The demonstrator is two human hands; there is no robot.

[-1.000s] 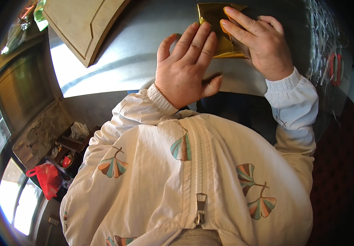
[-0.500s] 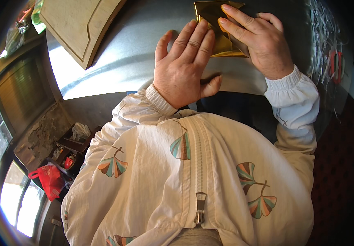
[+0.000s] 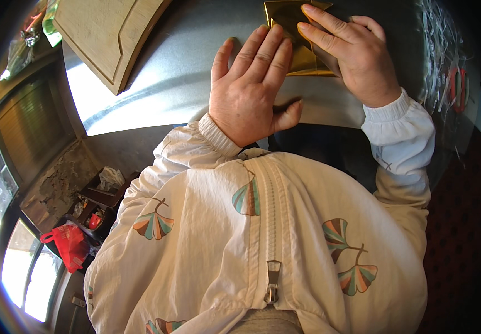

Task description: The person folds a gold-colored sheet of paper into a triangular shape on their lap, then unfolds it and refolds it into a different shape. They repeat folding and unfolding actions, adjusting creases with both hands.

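A shiny gold foil sheet point(image 3: 307, 62), folded with creased edges, lies on the metal tabletop point(image 3: 196, 67) near the top of the view. Flat on its left edge rests my left hand point(image 3: 248, 89), fingers stretched forward and thumb out to the side. My right hand point(image 3: 357, 55) lies over the foil's right side, with the index and middle fingers extended on it and the other fingers bent. Part of the foil is hidden beneath both hands, so its full shape does not show.
A wooden board point(image 3: 109, 39) sits at the far left of the tabletop. Thin clear plastic strands point(image 3: 438, 50) hang along the right side, near red-handled scissors point(image 3: 458, 89). Down at the left, a red plastic bag point(image 3: 69, 245) is beside a dark shelf.
Almost nothing differs. Both hands keep their places on the foil, with only a very slight shift of the fingers.
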